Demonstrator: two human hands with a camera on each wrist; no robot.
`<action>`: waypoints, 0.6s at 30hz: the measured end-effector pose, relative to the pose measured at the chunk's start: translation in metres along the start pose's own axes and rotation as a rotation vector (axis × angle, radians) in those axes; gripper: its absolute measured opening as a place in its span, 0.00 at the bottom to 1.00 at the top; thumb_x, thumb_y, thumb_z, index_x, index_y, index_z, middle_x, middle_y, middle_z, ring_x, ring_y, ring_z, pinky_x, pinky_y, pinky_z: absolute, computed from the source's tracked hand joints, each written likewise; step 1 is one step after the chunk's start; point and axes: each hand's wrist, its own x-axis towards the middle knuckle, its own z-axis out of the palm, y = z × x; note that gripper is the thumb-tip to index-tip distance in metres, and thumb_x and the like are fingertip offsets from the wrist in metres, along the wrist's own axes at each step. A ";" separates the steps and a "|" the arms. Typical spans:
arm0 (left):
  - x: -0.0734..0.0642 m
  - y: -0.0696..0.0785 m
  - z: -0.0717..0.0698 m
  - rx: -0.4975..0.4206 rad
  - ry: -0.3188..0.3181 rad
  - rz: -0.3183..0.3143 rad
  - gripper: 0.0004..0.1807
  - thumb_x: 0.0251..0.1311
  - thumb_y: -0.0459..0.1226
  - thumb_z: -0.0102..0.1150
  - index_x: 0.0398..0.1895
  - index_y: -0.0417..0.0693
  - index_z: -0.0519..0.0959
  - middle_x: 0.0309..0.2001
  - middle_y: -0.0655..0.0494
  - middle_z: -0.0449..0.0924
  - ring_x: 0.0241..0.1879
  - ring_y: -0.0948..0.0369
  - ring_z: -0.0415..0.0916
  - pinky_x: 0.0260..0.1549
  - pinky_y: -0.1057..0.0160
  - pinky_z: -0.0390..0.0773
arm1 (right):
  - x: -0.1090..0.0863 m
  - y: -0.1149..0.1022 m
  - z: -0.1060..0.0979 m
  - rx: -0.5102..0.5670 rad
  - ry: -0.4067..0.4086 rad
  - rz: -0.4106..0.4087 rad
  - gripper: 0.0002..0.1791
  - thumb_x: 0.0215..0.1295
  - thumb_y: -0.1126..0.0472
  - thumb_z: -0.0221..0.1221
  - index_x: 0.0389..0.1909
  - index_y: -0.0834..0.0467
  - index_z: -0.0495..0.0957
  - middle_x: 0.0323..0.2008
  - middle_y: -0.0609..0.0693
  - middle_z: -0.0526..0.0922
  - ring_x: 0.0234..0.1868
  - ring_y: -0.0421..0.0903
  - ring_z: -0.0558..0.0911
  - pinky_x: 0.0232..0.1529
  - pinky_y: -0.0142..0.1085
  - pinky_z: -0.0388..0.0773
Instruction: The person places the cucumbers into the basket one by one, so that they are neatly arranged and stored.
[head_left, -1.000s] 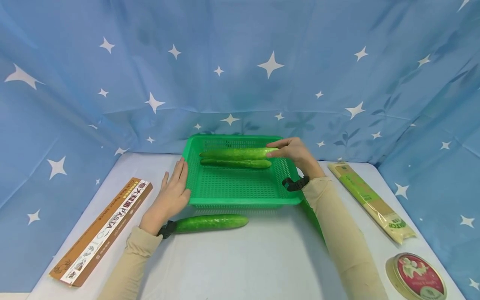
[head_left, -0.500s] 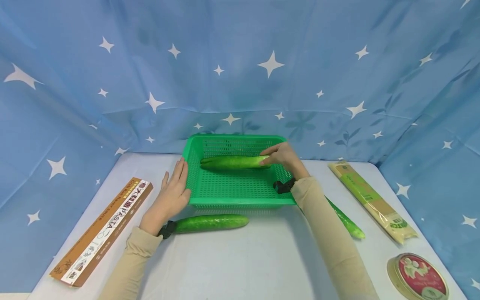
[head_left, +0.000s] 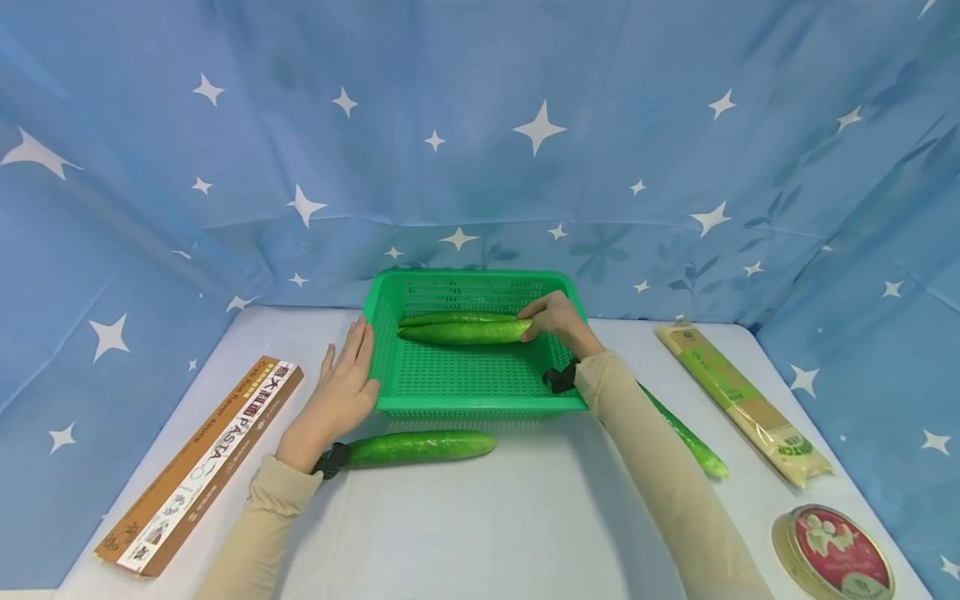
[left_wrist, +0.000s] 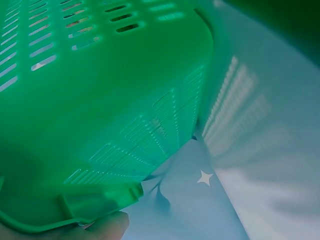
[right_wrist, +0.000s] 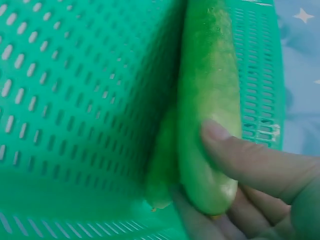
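My right hand (head_left: 558, 321) pinches one end of a cucumber (head_left: 465, 333) between thumb and fingers inside the green basket (head_left: 480, 403). In the right wrist view the thumb lies along the top of that held cucumber (right_wrist: 210, 100). Behind it in the head view, a second cucumber (head_left: 450, 317) lies on the basket floor, roughly parallel. My left hand (head_left: 345, 383) rests against the basket's left side, fingers straight along the rim. The left wrist view has the fingers (left_wrist: 112, 226) at the basket's rim. Under the left wrist, a third cucumber (head_left: 423, 447) lies in front of the basket.
Right of the basket, another cucumber (head_left: 690, 437) is partly hidden by the right sleeve. A brown pasta box (head_left: 202, 467) lies at left, a noodle packet (head_left: 742, 400) and a round tin (head_left: 834, 550) at right. A blue starred curtain (head_left: 480, 167) borders the table.
My right hand has moved toward me and slightly left, bringing the held cucumber from behind the second cucumber to in front of it. The left hand stays at the rim.
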 end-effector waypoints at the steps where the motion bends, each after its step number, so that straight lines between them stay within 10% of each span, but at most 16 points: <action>1: 0.000 0.000 0.000 0.000 0.002 0.002 0.39 0.68 0.32 0.38 0.78 0.33 0.36 0.79 0.41 0.28 0.77 0.45 0.29 0.70 0.36 0.32 | 0.001 0.000 0.001 -0.010 -0.008 0.008 0.24 0.52 0.76 0.69 0.53 0.65 0.83 0.62 0.63 0.75 0.65 0.62 0.70 0.61 0.54 0.72; 18: -0.001 0.001 -0.001 -0.010 -0.003 -0.003 0.39 0.69 0.32 0.39 0.78 0.34 0.36 0.79 0.42 0.27 0.78 0.48 0.26 0.70 0.37 0.31 | 0.006 0.002 0.004 -0.086 -0.038 0.029 0.20 0.55 0.76 0.67 0.50 0.65 0.84 0.60 0.63 0.77 0.62 0.61 0.73 0.56 0.51 0.78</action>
